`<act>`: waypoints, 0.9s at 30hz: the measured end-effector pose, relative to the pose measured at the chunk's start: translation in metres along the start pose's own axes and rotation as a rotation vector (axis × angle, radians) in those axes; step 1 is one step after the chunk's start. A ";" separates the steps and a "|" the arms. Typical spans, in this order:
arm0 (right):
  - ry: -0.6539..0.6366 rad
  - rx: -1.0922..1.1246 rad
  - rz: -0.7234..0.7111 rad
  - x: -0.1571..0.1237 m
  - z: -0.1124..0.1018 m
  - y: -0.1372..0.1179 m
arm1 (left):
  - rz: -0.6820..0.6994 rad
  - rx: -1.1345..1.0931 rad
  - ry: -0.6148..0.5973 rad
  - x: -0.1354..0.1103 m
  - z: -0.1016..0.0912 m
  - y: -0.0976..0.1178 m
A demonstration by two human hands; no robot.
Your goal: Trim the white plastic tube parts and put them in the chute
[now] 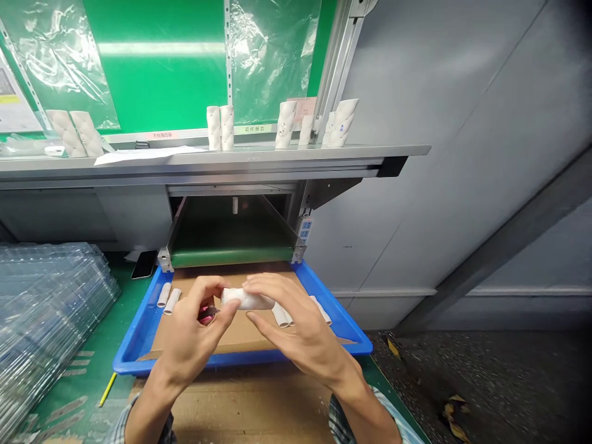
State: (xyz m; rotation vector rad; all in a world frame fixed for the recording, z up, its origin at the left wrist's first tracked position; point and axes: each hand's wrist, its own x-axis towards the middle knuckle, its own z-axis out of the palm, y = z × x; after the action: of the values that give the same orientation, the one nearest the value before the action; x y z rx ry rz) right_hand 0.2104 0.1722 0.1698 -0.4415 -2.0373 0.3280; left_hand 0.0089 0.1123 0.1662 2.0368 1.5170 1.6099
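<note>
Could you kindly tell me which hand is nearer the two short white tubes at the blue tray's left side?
Left: the left hand sits beside the two short white tubes; the right hand lies farther right.

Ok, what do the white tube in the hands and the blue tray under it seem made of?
The white tube looks like ceramic or hard plastic, matte and smooth; the look leaves that open. The blue tray looks like moulded plastic, with even colour and a slight sheen.

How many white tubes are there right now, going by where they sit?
On the shelf: 8
Loose in the blue tray: 5
Between left hand and right hand, held white tube: 1
In the green chute: 1
Total: 15
</note>
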 end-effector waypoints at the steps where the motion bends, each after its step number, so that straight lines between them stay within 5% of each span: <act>1: 0.002 -0.080 -0.052 0.000 0.002 0.001 | 0.027 0.039 0.019 -0.002 0.003 0.000; 4: 0.000 -0.169 -0.102 0.000 0.009 0.006 | 0.091 0.130 -0.003 -0.007 0.006 0.003; 13: -0.028 0.022 0.000 -0.002 0.011 0.011 | 0.110 0.315 -0.146 -0.002 -0.014 0.010; 27: -0.100 0.001 -0.059 -0.003 0.005 0.011 | 0.291 0.634 -0.052 -0.009 -0.007 0.008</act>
State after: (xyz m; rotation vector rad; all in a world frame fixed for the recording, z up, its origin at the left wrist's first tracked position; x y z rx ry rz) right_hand 0.2095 0.1802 0.1610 -0.3700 -2.1428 0.3208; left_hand 0.0088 0.0984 0.1682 2.7022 1.9720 1.2311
